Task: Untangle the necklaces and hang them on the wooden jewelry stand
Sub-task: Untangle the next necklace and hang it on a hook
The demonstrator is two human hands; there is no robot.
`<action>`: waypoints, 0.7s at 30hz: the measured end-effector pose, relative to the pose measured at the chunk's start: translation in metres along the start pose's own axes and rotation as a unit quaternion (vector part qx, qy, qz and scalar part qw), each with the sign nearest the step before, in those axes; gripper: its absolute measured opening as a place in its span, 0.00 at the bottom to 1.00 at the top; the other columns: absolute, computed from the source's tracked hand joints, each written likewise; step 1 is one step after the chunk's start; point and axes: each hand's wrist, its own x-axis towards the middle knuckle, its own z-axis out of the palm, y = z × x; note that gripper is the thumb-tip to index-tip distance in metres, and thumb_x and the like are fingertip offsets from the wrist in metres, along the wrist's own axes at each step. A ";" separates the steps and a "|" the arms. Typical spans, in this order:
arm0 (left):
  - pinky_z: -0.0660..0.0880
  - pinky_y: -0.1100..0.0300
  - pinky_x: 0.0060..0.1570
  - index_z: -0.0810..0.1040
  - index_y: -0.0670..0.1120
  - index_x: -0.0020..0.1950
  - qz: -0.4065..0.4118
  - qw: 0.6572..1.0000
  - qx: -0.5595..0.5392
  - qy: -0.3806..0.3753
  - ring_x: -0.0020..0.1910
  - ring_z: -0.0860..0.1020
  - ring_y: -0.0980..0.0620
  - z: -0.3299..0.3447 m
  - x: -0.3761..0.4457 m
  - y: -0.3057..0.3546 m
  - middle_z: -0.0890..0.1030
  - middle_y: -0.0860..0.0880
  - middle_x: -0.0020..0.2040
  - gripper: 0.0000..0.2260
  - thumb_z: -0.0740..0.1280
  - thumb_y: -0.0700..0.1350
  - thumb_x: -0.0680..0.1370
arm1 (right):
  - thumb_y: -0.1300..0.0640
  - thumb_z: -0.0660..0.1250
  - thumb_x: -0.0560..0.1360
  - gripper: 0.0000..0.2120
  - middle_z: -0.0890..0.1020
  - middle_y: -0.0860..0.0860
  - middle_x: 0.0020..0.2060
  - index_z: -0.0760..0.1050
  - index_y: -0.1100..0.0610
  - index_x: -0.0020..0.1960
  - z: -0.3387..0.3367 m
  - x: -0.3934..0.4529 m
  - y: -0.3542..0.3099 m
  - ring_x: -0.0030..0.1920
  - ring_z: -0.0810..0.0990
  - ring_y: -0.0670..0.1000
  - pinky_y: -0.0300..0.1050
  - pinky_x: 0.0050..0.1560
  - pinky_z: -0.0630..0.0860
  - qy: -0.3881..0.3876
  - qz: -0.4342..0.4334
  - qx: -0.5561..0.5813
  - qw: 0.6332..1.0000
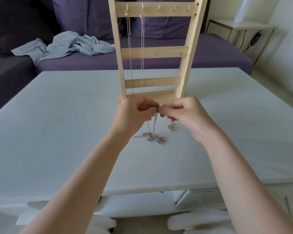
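Necklaces [153,130] in a thin silver tangle were pinched at centre frame between the fingers of left hand [135,115] and right hand [181,112], trailing onto the worktop [57,124]. Two chains [135,48] already hung on the wooden jewelry stand [152,53]; a small clump [171,127] lay just right, waiting.

Pale grey-white desk [57,132], flat top. Wooden jewelry stand [152,97] upright on it, toward the far side at centre. Tangled silver necklaces [152,138] heaped nearer, just in front of the stand's base. 1 small separate silver clump [171,127] lies right of the heap.
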 end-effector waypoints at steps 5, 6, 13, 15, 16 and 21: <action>0.75 0.68 0.38 0.81 0.45 0.41 0.036 0.998 0.045 -0.016 0.29 0.76 0.64 0.000 -0.003 0.002 0.79 0.54 0.33 0.07 0.68 0.33 0.74 | 0.62 0.71 0.69 0.05 0.78 0.50 0.31 0.80 0.57 0.35 0.003 0.002 0.001 0.30 0.70 0.45 0.39 0.37 0.67 0.008 0.010 -0.035 0.999; 0.76 0.67 0.39 0.80 0.46 0.40 0.026 0.999 0.032 -0.020 0.30 0.76 0.63 0.000 -0.003 0.002 0.80 0.53 0.33 0.08 0.68 0.34 0.74 | 0.63 0.69 0.69 0.06 0.77 0.50 0.30 0.79 0.57 0.33 0.004 0.002 0.001 0.30 0.69 0.46 0.39 0.37 0.66 0.006 0.012 -0.019 1.000; 0.77 0.64 0.38 0.77 0.41 0.41 -0.145 0.963 -0.213 -0.080 0.34 0.77 0.55 0.004 -0.007 0.007 0.78 0.48 0.36 0.07 0.62 0.39 0.78 | 0.68 0.60 0.72 0.14 0.71 0.49 0.25 0.69 0.59 0.29 0.008 0.004 -0.001 0.30 0.67 0.46 0.37 0.34 0.65 -0.043 0.070 0.180 0.980; 0.77 0.64 0.35 0.75 0.41 0.39 -0.175 0.941 -0.279 -0.074 0.32 0.76 0.55 0.003 -0.007 0.009 0.77 0.48 0.34 0.08 0.62 0.38 0.78 | 0.67 0.60 0.70 0.10 0.71 0.51 0.28 0.69 0.59 0.32 0.007 0.005 -0.003 0.30 0.67 0.47 0.37 0.34 0.66 -0.041 0.094 0.240 0.965; 0.77 0.64 0.36 0.75 0.41 0.39 -0.175 0.940 -0.282 -0.073 0.32 0.75 0.55 0.003 -0.006 0.008 0.77 0.48 0.34 0.08 0.61 0.38 0.78 | 0.67 0.59 0.69 0.08 0.71 0.51 0.28 0.68 0.58 0.33 0.007 0.006 -0.003 0.30 0.68 0.47 0.37 0.34 0.67 -0.033 0.104 0.266 0.958; 0.77 0.64 0.38 0.75 0.41 0.39 -0.145 0.953 -0.258 -0.069 0.34 0.76 0.55 0.005 -0.007 0.008 0.78 0.48 0.36 0.09 0.61 0.38 0.78 | 0.68 0.57 0.71 0.10 0.73 0.51 0.29 0.66 0.57 0.33 0.008 0.007 -0.002 0.29 0.70 0.47 0.38 0.33 0.66 -0.003 0.093 0.274 0.957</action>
